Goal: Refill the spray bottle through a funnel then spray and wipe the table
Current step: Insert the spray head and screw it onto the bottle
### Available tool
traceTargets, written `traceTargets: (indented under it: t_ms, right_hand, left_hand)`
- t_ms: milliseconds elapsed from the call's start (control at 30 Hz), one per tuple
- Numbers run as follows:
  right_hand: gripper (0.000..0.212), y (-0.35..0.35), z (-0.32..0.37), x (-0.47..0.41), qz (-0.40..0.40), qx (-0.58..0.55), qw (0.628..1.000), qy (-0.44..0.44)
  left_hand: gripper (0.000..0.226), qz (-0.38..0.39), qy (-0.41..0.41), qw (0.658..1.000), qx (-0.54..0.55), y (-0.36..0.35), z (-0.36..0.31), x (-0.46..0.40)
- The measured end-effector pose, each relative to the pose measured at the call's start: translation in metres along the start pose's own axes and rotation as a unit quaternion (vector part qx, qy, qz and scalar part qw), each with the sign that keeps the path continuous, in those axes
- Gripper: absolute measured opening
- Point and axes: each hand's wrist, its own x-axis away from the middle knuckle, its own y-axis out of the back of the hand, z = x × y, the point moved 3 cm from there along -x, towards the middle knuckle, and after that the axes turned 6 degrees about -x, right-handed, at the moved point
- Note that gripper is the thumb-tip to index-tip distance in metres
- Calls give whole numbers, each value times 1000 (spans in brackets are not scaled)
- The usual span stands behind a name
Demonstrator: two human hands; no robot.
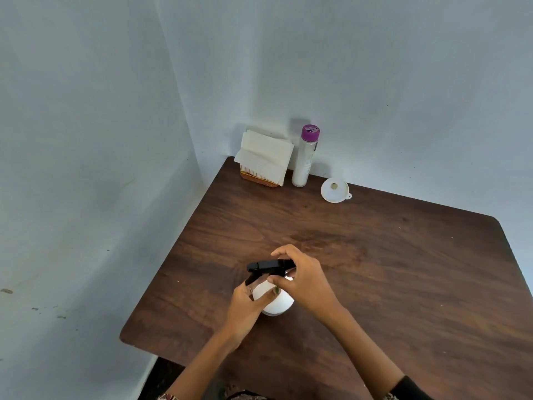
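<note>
A white spray bottle [277, 304] with a black trigger head [264, 267] stands upright on the dark wooden table [389, 269], near its front left. My left hand [248, 306] wraps around the bottle's white body. My right hand [302, 277] is closed around the black trigger head at the neck. A white funnel [334, 190] lies on the table at the back, wide mouth up. To the left of the funnel, a clear bottle with a purple cap [305, 157] stands by the wall.
A stack of white paper napkins [264, 157] sits in an orange holder in the table's back left corner. Pale blue walls close in the table at the back and left. The table's left edge drops to the floor.
</note>
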Motion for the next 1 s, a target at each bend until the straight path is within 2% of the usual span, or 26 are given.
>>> traceTargets:
  t_ms: [133,167,267,467,567,700,833,1000]
  right_hand:
    - [37,-3,-7,-2,-11,10,1000,-6]
    - [35,-6,-9,-2,-9,28,1000,-6]
    - [27,-13,-14,-2,-35,37,999,-10]
    - [26,-18,-21,2,-87,10,995,-35]
    - [22,-19,-21,7,-83,15,996,-22]
    - [20,-13,-25,12,-55,1,998,8]
    - [17,-12,-25,14,-85,1,996,1]
    - [22,-14,-24,10,-97,13,995,-20]
  left_hand:
    - [86,-2,4,1000,5,-1,4,-1]
    - [86,-5,1,1000,9,-2,3,-1]
    - [54,-19,-11,999,27,-6,0,-3]
    - [30,-77,-65,995,-5,-11,-3,-1]
    - [28,-91,-94,990,-45,-15,-4,3]
    - [50,-111,-119,983,-90,-15,0,4]
    - [32,-112,-128,975,-141,-16,13,-1]
    - [40,-112,-115,971,-177,-20,10,1]
